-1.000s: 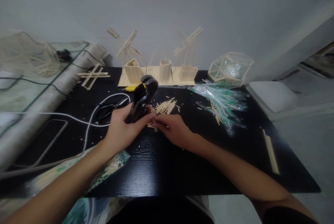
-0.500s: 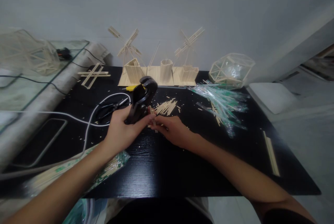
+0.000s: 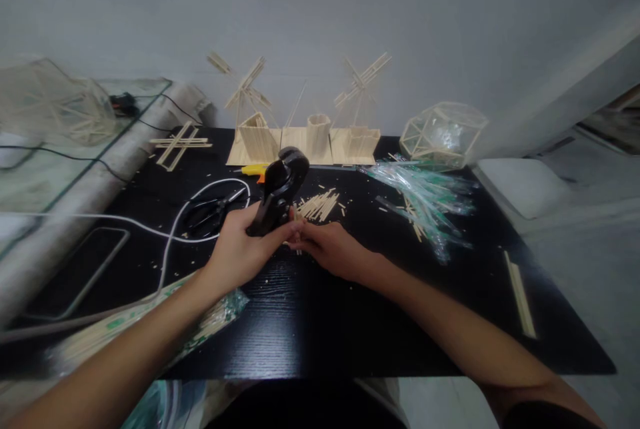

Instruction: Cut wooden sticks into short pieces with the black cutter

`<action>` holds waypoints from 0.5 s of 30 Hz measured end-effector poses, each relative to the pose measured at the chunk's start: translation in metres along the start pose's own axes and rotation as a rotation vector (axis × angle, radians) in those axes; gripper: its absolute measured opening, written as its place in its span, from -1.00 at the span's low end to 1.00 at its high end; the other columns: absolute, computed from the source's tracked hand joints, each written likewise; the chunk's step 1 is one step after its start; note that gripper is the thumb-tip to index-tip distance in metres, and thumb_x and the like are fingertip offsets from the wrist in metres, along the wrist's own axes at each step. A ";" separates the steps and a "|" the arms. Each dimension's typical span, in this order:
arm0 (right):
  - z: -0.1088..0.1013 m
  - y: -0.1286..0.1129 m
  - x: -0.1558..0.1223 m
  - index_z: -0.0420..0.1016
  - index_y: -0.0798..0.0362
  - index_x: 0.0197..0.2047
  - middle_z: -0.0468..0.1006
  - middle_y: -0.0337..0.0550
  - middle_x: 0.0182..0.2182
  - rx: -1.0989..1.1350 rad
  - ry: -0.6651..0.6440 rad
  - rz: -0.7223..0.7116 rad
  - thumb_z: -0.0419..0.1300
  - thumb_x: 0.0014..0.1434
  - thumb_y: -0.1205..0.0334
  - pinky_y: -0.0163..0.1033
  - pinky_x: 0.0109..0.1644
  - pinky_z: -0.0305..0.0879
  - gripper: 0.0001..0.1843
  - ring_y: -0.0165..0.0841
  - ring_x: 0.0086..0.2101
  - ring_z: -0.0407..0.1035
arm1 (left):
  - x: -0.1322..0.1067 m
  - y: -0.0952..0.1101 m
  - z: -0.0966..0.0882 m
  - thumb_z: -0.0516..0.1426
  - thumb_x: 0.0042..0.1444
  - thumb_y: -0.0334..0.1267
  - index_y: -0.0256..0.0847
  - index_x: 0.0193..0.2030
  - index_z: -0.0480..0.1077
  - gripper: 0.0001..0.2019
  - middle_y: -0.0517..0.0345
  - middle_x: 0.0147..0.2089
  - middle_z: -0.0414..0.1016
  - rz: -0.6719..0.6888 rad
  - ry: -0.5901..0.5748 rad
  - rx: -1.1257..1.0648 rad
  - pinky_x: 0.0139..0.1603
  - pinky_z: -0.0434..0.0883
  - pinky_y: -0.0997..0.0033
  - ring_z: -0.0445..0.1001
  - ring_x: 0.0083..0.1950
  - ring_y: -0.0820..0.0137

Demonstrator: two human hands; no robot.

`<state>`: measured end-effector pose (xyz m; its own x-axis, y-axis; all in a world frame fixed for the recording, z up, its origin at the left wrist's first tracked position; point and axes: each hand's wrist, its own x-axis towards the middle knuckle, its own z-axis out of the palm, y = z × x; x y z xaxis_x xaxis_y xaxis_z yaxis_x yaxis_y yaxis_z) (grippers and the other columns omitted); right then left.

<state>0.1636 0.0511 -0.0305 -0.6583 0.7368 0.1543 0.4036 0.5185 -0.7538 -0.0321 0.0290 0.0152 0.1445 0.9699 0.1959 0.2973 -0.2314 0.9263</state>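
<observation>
My left hand point(image 3: 240, 246) is closed around a black hand tool point(image 3: 280, 186) with a rounded, curved upper end; its exact kind is hard to make out. Its thumb reaches to the fingertips of my right hand point(image 3: 335, 249). Those fingers pinch a few thin wooden sticks point(image 3: 299, 250) upright at the lower end of the tool, partly hidden by both hands. Just behind the fingers lies a pile of short cut sticks point(image 3: 320, 205) on the black table point(image 3: 310, 329).
Wooden-stick windmill models point(image 3: 257, 136) line the back edge. A yellow tool point(image 3: 254, 170) lies before them. A white cable point(image 3: 173, 229) loops at left, by black-handled pliers point(image 3: 207, 212). Plastic wrappers point(image 3: 425, 196) lie right, a bag of sticks point(image 3: 115, 329) front left.
The black tool has tilted and shifted slightly right, with my left hand moving a little along with it. My right hand stays almost still, holding the sticks.
</observation>
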 end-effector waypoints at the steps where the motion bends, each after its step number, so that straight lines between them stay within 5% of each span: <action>1: -0.001 0.000 0.000 0.48 0.05 0.13 0.70 -0.10 -0.17 0.003 0.003 -0.007 0.18 0.39 0.28 -0.29 -0.09 0.41 -0.73 -0.28 -0.17 0.61 | 0.000 0.000 0.000 0.32 0.13 -0.17 -0.17 -0.27 0.55 -0.86 0.22 -0.37 0.62 -0.002 0.000 0.012 -0.16 0.57 0.33 0.60 -0.34 0.37; 8: -0.009 -0.007 0.001 0.56 0.07 -0.12 0.69 -0.17 -0.26 0.006 0.013 -0.052 0.24 0.33 0.34 -0.31 -0.12 0.39 -0.92 -0.35 -0.28 0.58 | -0.001 0.001 0.000 0.31 0.15 -0.13 -0.16 -0.29 0.55 -0.84 0.20 -0.37 0.63 0.017 0.007 0.026 -0.13 0.58 0.31 0.60 -0.32 0.37; 15: -0.003 -0.003 0.000 0.56 0.11 -0.17 0.69 -0.11 -0.25 0.014 0.015 -0.023 0.20 0.38 0.30 -0.30 -0.11 0.36 -0.89 -0.32 -0.25 0.59 | -0.002 -0.002 0.002 0.29 0.19 -0.17 -0.20 -0.27 0.55 -0.86 0.18 -0.33 0.63 0.016 -0.021 -0.031 -0.09 0.55 0.33 0.60 -0.27 0.37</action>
<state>0.1642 0.0507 -0.0269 -0.6575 0.7314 0.1811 0.3795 0.5291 -0.7590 -0.0311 0.0269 0.0126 0.1692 0.9642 0.2043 0.2658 -0.2443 0.9326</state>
